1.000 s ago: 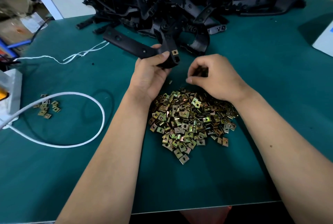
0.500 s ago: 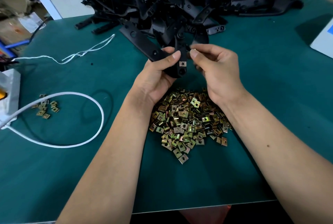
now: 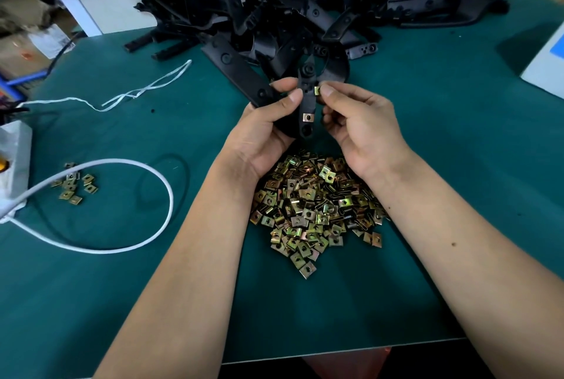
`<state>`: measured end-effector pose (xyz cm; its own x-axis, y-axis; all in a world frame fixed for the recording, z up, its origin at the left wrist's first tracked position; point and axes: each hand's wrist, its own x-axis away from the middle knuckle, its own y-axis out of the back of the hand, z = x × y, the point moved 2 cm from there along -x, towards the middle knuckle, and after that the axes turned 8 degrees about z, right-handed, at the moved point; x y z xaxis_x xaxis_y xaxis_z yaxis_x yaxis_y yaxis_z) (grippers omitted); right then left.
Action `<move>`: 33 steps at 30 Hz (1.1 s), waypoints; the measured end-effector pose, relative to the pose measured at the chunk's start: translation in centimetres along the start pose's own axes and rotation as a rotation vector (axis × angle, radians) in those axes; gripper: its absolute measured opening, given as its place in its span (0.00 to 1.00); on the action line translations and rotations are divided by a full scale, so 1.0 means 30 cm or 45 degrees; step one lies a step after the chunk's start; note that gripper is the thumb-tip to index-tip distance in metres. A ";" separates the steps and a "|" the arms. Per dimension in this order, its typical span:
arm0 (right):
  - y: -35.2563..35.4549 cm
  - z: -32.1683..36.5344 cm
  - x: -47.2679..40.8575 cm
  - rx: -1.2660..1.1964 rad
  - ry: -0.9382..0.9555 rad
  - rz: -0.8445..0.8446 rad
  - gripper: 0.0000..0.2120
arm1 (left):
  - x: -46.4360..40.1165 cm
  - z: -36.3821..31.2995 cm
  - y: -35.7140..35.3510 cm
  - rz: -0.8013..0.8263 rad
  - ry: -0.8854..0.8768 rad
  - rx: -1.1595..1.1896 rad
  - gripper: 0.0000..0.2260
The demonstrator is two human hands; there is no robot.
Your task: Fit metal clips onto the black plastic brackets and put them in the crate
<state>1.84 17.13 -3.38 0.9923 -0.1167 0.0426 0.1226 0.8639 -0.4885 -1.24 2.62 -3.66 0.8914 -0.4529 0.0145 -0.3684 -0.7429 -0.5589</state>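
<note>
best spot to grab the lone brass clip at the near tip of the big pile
Pinch that square brass-coloured metal clip by its two side edges, coming from above on the near side. It lies flat on the green mat, with the clip pile crowding only its far edge.

table (image 3: 457,195): carries everything below
clip pile (image 3: 317,210): centre of table, near front edge, between the two forearms
bracket heap (image 3: 320,12): back of table, behind the hands
held bracket (image 3: 306,110): above the table, between clip pile and bracket heap, in left hand (image 3: 262,137)
fitted clip (image 3: 308,117): on held bracket's lower end
loose clip (image 3: 317,91): at held bracket's right side, in right hand (image 3: 363,128)
small clip group (image 3: 74,184): far left, inside cable loop
cable (image 3: 152,183): left of clip pile
string (image 3: 134,93): back left, behind cable
power strip (image 3: 13,162): left table edge
box (image 3: 546,67): right edge
</note>
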 end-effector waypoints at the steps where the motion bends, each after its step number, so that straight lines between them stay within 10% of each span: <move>1: 0.001 0.001 0.000 -0.001 -0.010 -0.003 0.04 | 0.001 0.000 0.000 0.001 0.002 0.001 0.07; 33: -0.003 0.004 -0.001 0.397 0.114 -0.092 0.10 | -0.001 0.015 -0.010 -0.069 -0.003 -0.164 0.08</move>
<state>1.80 17.11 -3.22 0.9767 -0.2141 -0.0158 0.2069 0.9585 -0.1961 -1.03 3.08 -3.86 0.9116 -0.4091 0.0400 -0.3501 -0.8237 -0.4461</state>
